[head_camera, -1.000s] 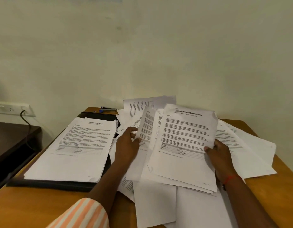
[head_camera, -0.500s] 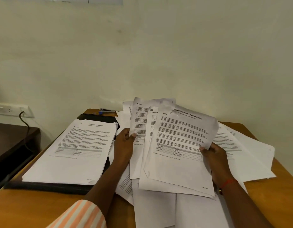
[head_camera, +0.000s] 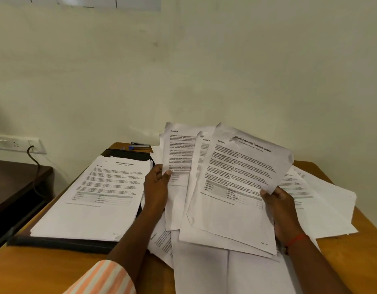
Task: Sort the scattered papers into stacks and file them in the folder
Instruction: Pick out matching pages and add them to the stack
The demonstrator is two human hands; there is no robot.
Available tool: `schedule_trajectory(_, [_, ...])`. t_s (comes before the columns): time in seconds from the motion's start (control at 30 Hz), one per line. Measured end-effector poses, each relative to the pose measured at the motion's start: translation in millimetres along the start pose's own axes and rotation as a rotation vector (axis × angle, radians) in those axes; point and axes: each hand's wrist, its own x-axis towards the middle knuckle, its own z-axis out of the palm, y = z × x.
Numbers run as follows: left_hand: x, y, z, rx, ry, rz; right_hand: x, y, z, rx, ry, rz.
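My left hand [head_camera: 157, 183] pinches the left edge of a printed sheet headed "Section 3" [head_camera: 179, 153], raised off the table. My right hand [head_camera: 278, 203] grips the right edge of a fanned bunch of sheets [head_camera: 236, 187], its top page titled "Sample Internship Documentation". Loose papers [head_camera: 323, 200] lie scattered on the wooden table [head_camera: 353, 262] under and to the right of both hands. At the left a neat stack of papers [head_camera: 98, 194] headed "Sample Health Report" rests on an open black folder [head_camera: 62, 244].
A stapler [head_camera: 140, 145] with a blue part lies at the table's far edge near the wall. A dark side table [head_camera: 13, 185] stands at the left under a wall socket [head_camera: 16, 143] with a black cable plugged in.
Both hands have lifted their sheets higher and tilted them up toward me. The fanned pages now stand clear of the pile on the table.
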Motion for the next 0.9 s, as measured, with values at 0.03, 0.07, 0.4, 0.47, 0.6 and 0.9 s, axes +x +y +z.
schedule_trajectory(0.03, [1.3, 4.4, -2.2, -0.056, 0.04, -0.013, -0.5, -0.7, 0.3, 0.034, -0.008, 0.011])
schedule_trajectory(0.07, [1.7, 9.3, -3.7, -0.114, 0.073, -0.037, -0.9, -2.1, 0.4, 0.063, -0.02, 0.019])
schedule_trajectory(0.4, [-25.3, 13.1, 14.7, -0.026, -0.403, -0.113, -7.9, 6.6, 21.6, -0.164, -0.084, -0.027])
schedule_trajectory(0.47, [-25.6, 16.8, 10.2, -0.031, -0.43, -0.161, -11.3, 6.1, 24.1, -0.133, -0.077, -0.035])
schedule_trajectory(0.6, [-23.2, 19.1, 7.1, 0.058, -0.496, -0.077, -28.6, -6.8, 33.5, -0.1, -0.152, -0.147])
schedule_trajectory(0.9, [-42.3, 53.0, 13.9, -0.024, 0.022, 0.412, -49.5, -30.4, 39.4, -0.194, -0.183, -0.436])
